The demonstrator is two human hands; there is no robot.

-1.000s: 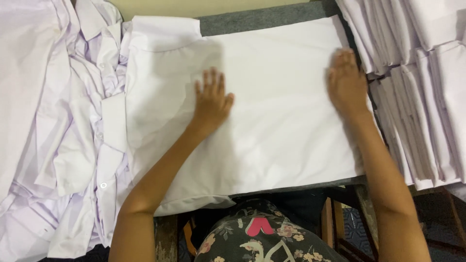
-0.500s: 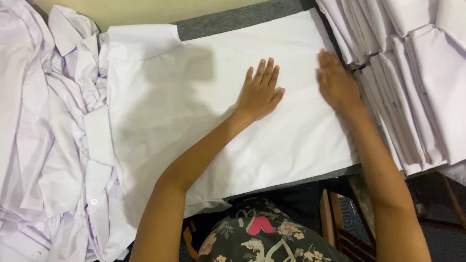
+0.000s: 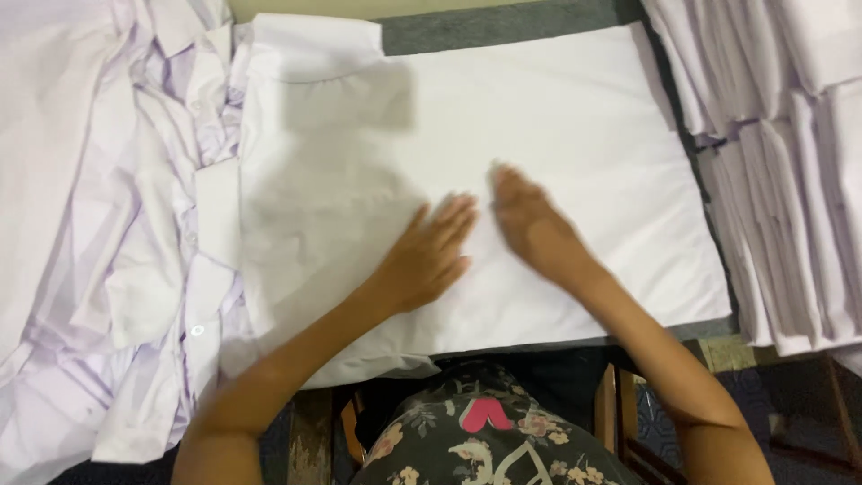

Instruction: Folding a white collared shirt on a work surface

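Note:
A white folded shirt (image 3: 557, 117) lies flat on the table in front of me, its collar end at the left. My left hand (image 3: 429, 253) rests palm down on the middle of it, fingers spread. My right hand (image 3: 530, 224) lies flat just to the right of it, also on the cloth, slightly blurred. The two hands are almost touching. Neither hand grips anything.
A heap of unfolded white shirts (image 3: 99, 233) with buttons covers the left side. A stack of folded white shirts (image 3: 790, 162) fills the right side. A strip of grey table cover (image 3: 503, 22) shows at the back. My floral-patterned lap (image 3: 476, 440) is below the table edge.
Both hands have slid along the shirt toward its middle: the right hand came left from the shirt's right edge, and the left hand moved slightly left and nearer to me. They now lie side by side.

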